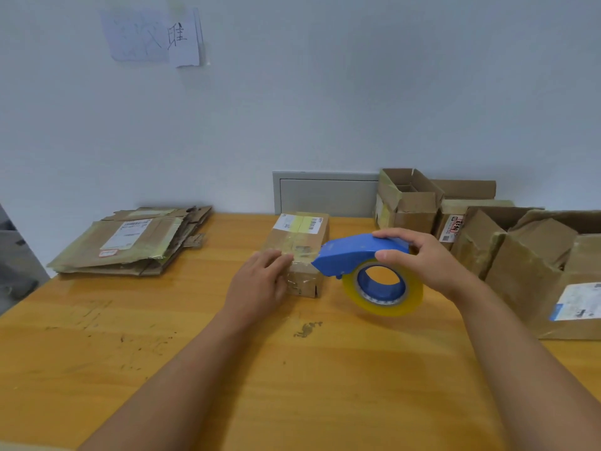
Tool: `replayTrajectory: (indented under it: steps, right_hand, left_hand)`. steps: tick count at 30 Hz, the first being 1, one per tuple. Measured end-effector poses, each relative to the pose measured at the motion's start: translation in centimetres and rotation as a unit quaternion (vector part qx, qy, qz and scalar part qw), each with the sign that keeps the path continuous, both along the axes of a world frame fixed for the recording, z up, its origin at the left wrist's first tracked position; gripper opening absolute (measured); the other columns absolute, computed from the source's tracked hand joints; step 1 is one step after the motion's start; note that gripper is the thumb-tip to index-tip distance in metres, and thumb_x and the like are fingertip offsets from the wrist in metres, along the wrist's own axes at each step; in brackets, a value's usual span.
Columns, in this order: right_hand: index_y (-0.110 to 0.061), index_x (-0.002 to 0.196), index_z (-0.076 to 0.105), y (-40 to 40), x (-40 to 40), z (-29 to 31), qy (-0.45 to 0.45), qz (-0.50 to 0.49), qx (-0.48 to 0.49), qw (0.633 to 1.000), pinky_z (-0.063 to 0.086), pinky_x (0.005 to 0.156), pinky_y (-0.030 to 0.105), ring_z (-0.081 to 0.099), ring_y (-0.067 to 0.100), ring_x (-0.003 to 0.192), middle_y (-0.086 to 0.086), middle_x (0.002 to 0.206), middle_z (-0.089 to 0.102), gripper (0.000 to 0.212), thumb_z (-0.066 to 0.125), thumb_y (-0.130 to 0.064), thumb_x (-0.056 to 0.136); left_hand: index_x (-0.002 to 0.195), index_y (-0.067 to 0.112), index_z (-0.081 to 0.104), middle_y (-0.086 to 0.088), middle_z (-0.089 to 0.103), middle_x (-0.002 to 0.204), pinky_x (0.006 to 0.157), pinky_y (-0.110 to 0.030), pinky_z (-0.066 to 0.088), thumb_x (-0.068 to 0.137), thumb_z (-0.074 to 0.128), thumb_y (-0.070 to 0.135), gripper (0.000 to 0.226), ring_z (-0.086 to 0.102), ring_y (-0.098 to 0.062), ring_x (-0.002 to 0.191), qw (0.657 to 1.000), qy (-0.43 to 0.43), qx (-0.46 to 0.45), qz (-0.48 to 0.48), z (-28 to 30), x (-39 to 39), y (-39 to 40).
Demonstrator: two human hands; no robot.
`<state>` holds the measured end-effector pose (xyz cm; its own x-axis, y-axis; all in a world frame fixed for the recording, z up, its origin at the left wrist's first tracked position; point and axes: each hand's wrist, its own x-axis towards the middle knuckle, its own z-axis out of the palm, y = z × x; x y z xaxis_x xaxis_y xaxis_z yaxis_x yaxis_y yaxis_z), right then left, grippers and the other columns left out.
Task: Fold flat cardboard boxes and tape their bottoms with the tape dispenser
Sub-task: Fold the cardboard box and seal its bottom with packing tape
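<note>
**Taping a small folded box on the work table**

My right hand (426, 262) grasps the blue tape dispenser (354, 253) from above, fingers curled over its housing, thumb on the near side; its roll of clear tape (383, 289) hangs below, and its front edge meets the near right corner of the small cardboard box (297, 247). My left hand (260, 281) lies released, fingers straight, pressing the box's near left edge. The box stands mid-table (162, 353). A stack of flat boxes (130, 242) lies far left; assembled boxes (520, 252) stand right.

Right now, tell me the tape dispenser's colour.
Blue tape dispenser, carrying a yellowish clear tape roll; shows best in the head view.
</note>
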<state>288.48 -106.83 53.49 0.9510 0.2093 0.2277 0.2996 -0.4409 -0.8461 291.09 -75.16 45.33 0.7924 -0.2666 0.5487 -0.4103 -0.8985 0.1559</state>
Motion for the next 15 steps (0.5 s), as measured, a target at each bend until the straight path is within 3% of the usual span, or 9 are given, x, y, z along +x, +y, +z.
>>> replayTrajectory:
  steps: [7, 10, 15]
  right_hand:
    - [-0.055, 0.107, 0.069, -1.1, -0.3, 0.1, 0.009, 0.026, -0.036, 0.999, 0.042, 0.082, 0.017, 0.057, -0.008, 0.101, -0.025, 0.118, 0.059, 0.038, 0.074, -0.053, 0.070]
    - [-0.054, 0.106, 0.069, -0.6, 0.4, 0.4, 0.010, 0.041, -0.064, 0.997, 0.044, 0.084, 0.020, 0.060, -0.001, 0.102, -0.020, 0.119, 0.060, 0.033, 0.075, -0.054, 0.073]
    - [-0.045, 0.103, 0.073, 0.6, 2.2, 1.6, 0.009, 0.053, -0.085, 0.995, 0.047, 0.084, 0.021, 0.064, 0.000, 0.097, -0.021, 0.107, 0.067, 0.017, 0.075, -0.040, 0.087]
  left_hand:
    - [0.145, 0.036, 0.045, -0.005, 0.054, 0.133, 0.084, -0.035, 0.050, 0.088, 0.059, 0.029, 0.059, 0.053, -0.025, 0.115, 0.998, 0.028, 0.051, 0.014, 0.5, 0.0, -0.3]
    - [0.148, 0.046, 0.033, -0.012, 0.047, 0.136, 0.093, -0.038, 0.045, 0.088, 0.057, 0.038, 0.066, 0.048, -0.029, 0.118, 0.995, 0.040, 0.093, 0.016, 0.6, -0.2, -0.6]
    - [0.149, 0.046, 0.033, -0.014, 0.044, 0.141, 0.102, -0.040, 0.040, 0.088, 0.056, 0.041, 0.065, 0.043, -0.032, 0.126, 0.994, 0.059, 0.084, 0.021, 0.8, -0.2, -0.9]
